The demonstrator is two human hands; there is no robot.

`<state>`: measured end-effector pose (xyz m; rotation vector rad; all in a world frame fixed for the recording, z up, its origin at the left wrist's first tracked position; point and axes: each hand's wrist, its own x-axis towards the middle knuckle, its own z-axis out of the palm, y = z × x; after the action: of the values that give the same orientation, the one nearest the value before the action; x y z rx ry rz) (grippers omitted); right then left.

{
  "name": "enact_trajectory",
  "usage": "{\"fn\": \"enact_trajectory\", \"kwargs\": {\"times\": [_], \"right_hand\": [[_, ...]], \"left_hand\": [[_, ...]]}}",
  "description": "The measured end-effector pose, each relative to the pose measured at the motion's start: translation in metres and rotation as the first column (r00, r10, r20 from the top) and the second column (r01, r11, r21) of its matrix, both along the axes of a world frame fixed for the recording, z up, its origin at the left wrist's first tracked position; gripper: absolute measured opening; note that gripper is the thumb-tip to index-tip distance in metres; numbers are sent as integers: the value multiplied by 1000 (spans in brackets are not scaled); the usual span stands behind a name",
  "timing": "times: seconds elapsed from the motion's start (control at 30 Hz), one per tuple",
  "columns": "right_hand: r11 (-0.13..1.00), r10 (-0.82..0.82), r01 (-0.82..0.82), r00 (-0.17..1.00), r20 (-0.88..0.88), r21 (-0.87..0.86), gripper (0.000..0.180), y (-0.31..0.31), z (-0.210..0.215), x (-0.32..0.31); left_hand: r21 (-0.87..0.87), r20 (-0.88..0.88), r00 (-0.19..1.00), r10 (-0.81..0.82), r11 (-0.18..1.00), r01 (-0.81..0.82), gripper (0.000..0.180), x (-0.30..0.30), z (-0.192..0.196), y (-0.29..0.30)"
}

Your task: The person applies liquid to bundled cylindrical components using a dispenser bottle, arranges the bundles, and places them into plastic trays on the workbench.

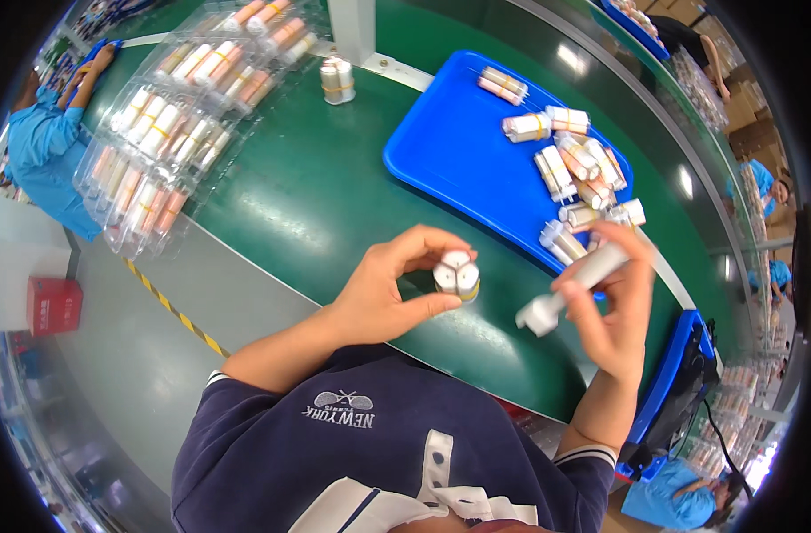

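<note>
My left hand [379,280] is closed around a bundle of three white-ended cylinders [457,272], held end-up between thumb and fingers. Yellowish banding shows low on its side. In my right hand [620,306] is a white stick-like piece [540,314] with a wider, blurred end that points toward the bundle but stays apart from it. Its exact kind cannot be made out. Beyond my right hand lies a blue tray [459,147] with several banded bundles of white, beige and pink cylinders [556,171] heaped at its right side.
Stacked clear plastic trays [161,124] filled with bundles cover the left of the green table [281,186]. One banded bundle [337,82] stands alone near a metal post [353,31]. A blue bin [667,391] sits at the right. A co-worker in blue [45,147] is far left.
</note>
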<state>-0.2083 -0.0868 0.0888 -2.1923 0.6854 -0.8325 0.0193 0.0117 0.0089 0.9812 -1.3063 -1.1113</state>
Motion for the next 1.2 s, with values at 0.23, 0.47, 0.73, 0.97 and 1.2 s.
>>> {"fn": "enact_trajectory", "kwargs": {"times": [0.23,0.47,0.73,0.97,1.2], "right_hand": [[951,74,28,946,316,-307,59,7,-7,5],[928,171,-69,953,252,-367,55,5,-11,9],[931,291,-204,914,282,-302,55,6,-9,17],[906,244,-168,957,157,-388,55,10,-6,21],[900,209,-232,973,-102,-368,60,13,5,22]], "left_hand": [[-202,375,906,195,971,-125,44,-22,-12,-3],[-250,406,887,220,960,-123,46,-24,-13,-3],[-298,364,903,228,947,-119,41,-25,-13,-4],[-321,392,890,234,941,-106,43,-25,-12,-7],[-312,403,885,234,944,-107,42,-23,-12,-6]]}}
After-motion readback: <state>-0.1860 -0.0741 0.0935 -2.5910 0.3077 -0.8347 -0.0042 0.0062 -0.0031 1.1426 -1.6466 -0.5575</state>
